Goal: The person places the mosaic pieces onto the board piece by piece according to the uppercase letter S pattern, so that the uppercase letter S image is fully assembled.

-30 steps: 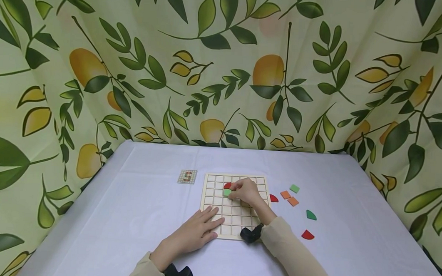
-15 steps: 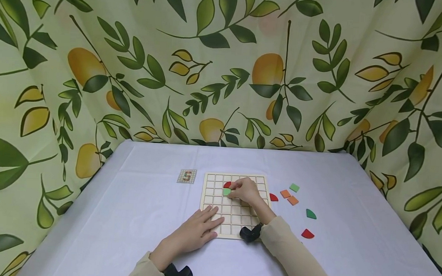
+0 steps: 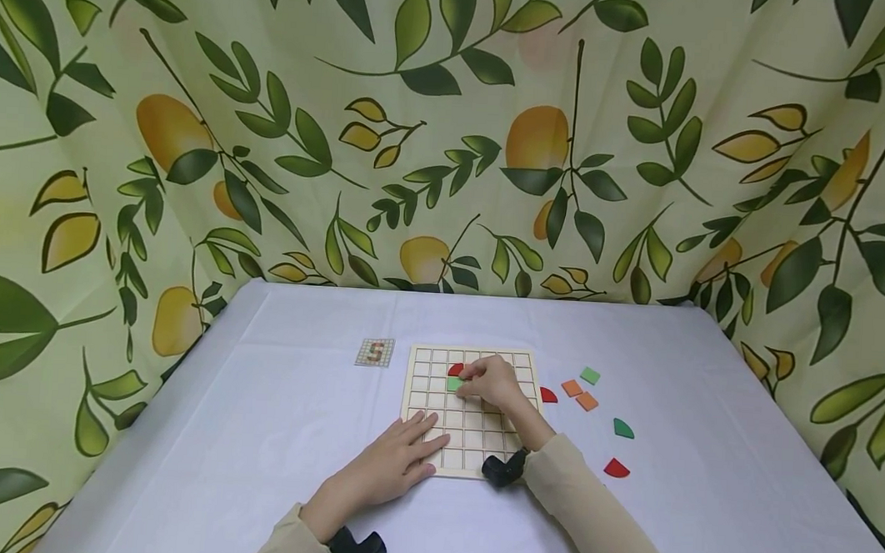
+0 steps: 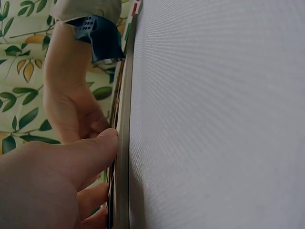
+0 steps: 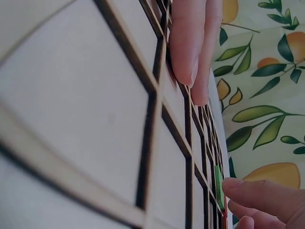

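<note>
A pale wooden grid board (image 3: pixel 470 460) lies on the table in front of me. My left hand (image 3: pixel 393 462) rests with spread fingers on its lower left corner; the left wrist view has the thumb (image 4: pixel 107 140) against the board's side. Over the board's upper middle, my right hand (image 3: pixel 493 383) has bent fingers, with thumb and fingertips at a light green square tile (image 3: pixel 454 384). In the right wrist view a fingertip touches that green tile (image 5: pixel 218 187). Just above it sits a red quarter-circle piece (image 3: pixel 456 369), partly covered by the fingers.
Right of the board lie a red quarter-circle (image 3: pixel 548 396), two orange squares (image 3: pixel 572 388), a green square (image 3: pixel 591 375), a dark green quarter-circle (image 3: pixel 623 429) and another red quarter-circle (image 3: pixel 616 468). A small pattern card (image 3: pixel 374 353) lies left of the board. A leaf-print curtain (image 3: pixel 449 143) hangs behind.
</note>
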### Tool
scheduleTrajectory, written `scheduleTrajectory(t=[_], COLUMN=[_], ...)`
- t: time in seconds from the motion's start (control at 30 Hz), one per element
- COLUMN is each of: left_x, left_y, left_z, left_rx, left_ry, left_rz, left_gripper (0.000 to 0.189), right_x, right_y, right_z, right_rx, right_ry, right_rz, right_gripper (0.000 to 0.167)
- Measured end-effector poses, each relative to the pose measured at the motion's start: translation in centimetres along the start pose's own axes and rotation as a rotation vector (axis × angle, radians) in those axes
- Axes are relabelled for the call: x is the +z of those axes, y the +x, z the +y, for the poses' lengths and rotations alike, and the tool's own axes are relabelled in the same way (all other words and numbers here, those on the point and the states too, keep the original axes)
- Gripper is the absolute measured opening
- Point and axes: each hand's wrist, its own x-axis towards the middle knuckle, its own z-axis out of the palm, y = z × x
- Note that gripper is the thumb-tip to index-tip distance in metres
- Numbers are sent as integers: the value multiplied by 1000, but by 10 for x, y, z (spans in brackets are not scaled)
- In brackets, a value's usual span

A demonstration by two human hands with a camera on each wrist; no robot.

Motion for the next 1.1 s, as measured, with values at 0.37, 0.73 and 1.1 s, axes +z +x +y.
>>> scheduleTrajectory(t=[0.37, 0.73, 1.1], left_x=[1, 1, 1], left_y=[2, 2, 1], left_z=[0, -1, 0], left_rx=[-4, -12, -10], left_ry=[2, -4, 3], left_rz=[-1, 0, -7], left_gripper=[46, 47, 47], right_x=[-10, -20, -36], right_y=[-12, -26, -46], right_z=[-1, -4, 3], right_rx=[-24, -46, -83], right_ry=[32, 8, 84], right_rz=[-23, -7, -43], right_gripper=[15, 17, 20])
